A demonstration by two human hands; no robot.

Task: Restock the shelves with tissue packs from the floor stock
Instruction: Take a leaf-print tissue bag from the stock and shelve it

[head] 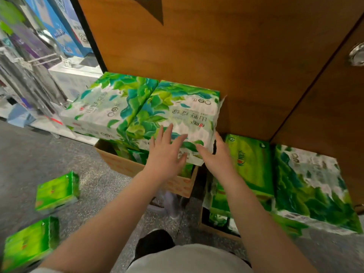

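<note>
Both bare forearms reach forward from the bottom of the view, above a pale garment and a dark shoe (154, 244) on the speckled grey floor (39, 154). Fingers straight and spread, the left hand (167, 152) lies flat on the near face of a large leaf-printed tissue pack (183, 113); it grasps nothing. At that pack's near right corner, the right hand (215, 154) is also released, with fingers extended against the wrapper. This pack sits on top of an open cardboard box (126, 166) holding more green packs, just beside a second leaf-printed pack (106, 107) to its left. Behind them rises a brown wooden cabinet (197, 52). To the right, more green tissue packs (254, 164) lie against the cabinet's base. Two small green packs (57, 192) lie apart on the floor at the left, blurred.
</note>
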